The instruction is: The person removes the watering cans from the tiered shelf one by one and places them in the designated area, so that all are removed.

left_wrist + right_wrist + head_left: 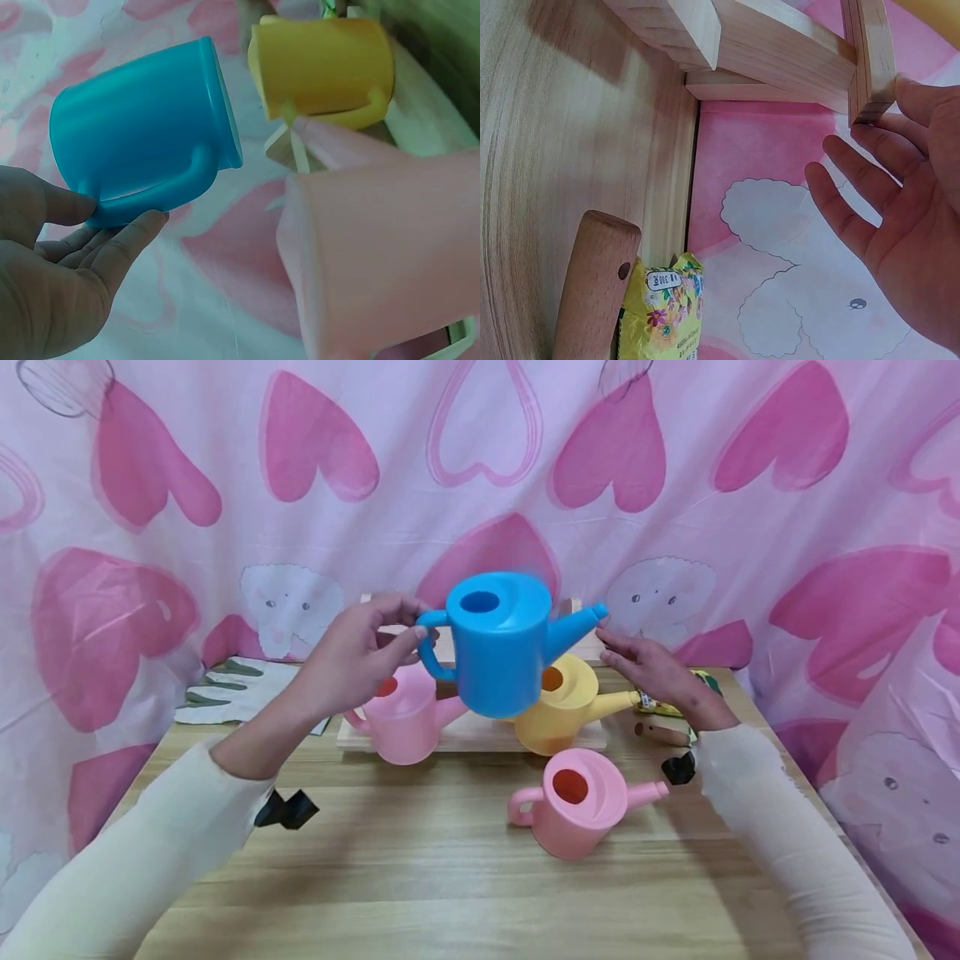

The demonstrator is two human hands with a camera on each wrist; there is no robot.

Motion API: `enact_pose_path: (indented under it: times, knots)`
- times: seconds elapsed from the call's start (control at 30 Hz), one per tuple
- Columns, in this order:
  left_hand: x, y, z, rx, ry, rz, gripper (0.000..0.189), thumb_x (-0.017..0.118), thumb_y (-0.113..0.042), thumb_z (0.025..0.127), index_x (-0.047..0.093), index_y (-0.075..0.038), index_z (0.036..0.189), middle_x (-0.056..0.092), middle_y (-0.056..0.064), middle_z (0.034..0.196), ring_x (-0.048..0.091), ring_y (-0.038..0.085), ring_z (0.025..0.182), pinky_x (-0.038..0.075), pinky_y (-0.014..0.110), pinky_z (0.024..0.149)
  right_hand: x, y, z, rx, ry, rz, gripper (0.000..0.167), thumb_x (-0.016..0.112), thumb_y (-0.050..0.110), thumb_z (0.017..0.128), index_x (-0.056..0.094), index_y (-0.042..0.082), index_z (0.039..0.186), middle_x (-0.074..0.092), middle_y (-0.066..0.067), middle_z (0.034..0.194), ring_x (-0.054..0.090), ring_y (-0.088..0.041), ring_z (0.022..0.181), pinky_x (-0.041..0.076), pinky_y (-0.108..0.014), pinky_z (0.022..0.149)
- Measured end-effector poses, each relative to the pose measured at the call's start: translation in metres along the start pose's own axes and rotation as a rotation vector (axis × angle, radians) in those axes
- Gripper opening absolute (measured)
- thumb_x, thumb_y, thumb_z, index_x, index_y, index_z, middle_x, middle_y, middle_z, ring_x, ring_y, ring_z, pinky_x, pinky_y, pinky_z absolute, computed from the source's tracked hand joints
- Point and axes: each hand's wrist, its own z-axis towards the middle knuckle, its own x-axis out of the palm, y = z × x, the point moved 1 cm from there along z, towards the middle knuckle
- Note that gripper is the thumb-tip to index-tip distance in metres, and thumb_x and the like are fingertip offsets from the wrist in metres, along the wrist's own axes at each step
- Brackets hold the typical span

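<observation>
My left hand [356,647] pinches the handle of a blue watering can [498,652] between thumb and fingers. The can is held up in the air, its spout pointing right. Behind and below it is a wooden rack [476,737], with a pink watering can [405,718] and a yellow watering can [558,714] on its lower board. At the rack's right end my right hand [656,672] has thumb and index finger about the tip of an upper board [871,60]. The other fingers of my right hand [907,180] spread loosely below the board.
Another pink watering can [577,806] stands on the table in front of the rack, spout to the right. Gloves [232,689] lie at the back left. A wooden handle [596,285] and a yellow packet [664,307] lie at right. A heart-patterned curtain [480,443] surrounds the table.
</observation>
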Motion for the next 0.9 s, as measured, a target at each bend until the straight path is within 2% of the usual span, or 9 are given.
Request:
enact_pose_path:
  times: [0.1, 0.27, 0.53, 0.73, 0.9]
  knots:
    - [0.004, 0.001, -0.009, 0.001, 0.020, 0.002, 0.024, 0.065, -0.003, 0.101, 0.063, 0.001, 0.125, 0.067, 0.014, 0.112, 0.072, 0.029, 0.100, 0.060, 0.045, 0.085, 0.000, 0.000, 0.000, -0.003, -0.009, -0.005, 0.057, 0.051, 0.034, 0.110, 0.035, 0.017, 0.161, 0.034, -0.016, 0.162, 0.039, -0.045, 0.143, 0.040, -0.061, 0.109]
    - [0.010, 0.001, -0.023, -0.004, 0.032, -0.005, 0.027, 0.067, -0.002, 0.099, 0.062, -0.001, 0.126, 0.067, 0.012, 0.112, 0.073, 0.027, 0.099, 0.061, 0.045, 0.084, 0.001, 0.000, 0.000, -0.024, -0.026, -0.002, 0.053, 0.051, 0.033, 0.110, 0.041, 0.013, 0.158, 0.046, -0.021, 0.154, 0.047, -0.047, 0.136, 0.042, -0.063, 0.106]
    - [0.017, 0.009, -0.046, -0.052, 0.051, -0.064, 0.025, 0.065, -0.006, 0.102, 0.061, -0.004, 0.126, 0.067, 0.013, 0.119, 0.072, 0.028, 0.103, 0.060, 0.046, 0.084, 0.000, 0.000, 0.000, -0.010, 0.004, 0.031, 0.058, 0.051, 0.034, 0.110, 0.035, 0.014, 0.161, 0.040, -0.019, 0.159, 0.043, -0.045, 0.140, 0.041, -0.062, 0.108]
    - [0.023, 0.017, -0.067, -0.022, 0.028, -0.033, 0.024, 0.065, -0.009, 0.102, 0.062, -0.009, 0.126, 0.067, 0.006, 0.120, 0.069, 0.027, 0.112, 0.059, 0.040, 0.087, -0.001, 0.000, 0.000, -0.006, -0.016, 0.014, 0.057, 0.050, 0.035, 0.110, 0.036, 0.012, 0.160, 0.040, -0.021, 0.158, 0.045, -0.043, 0.139, 0.042, -0.060, 0.108]
    - [0.029, 0.026, -0.085, -0.027, 0.017, 0.011, 0.028, 0.068, -0.006, 0.100, 0.061, -0.010, 0.127, 0.067, 0.005, 0.118, 0.070, 0.025, 0.108, 0.061, 0.036, 0.082, -0.001, 0.000, -0.002, 0.017, -0.009, 0.007, 0.059, 0.050, 0.039, 0.109, 0.034, 0.015, 0.161, 0.039, -0.021, 0.159, 0.044, -0.044, 0.140, 0.041, -0.061, 0.109]
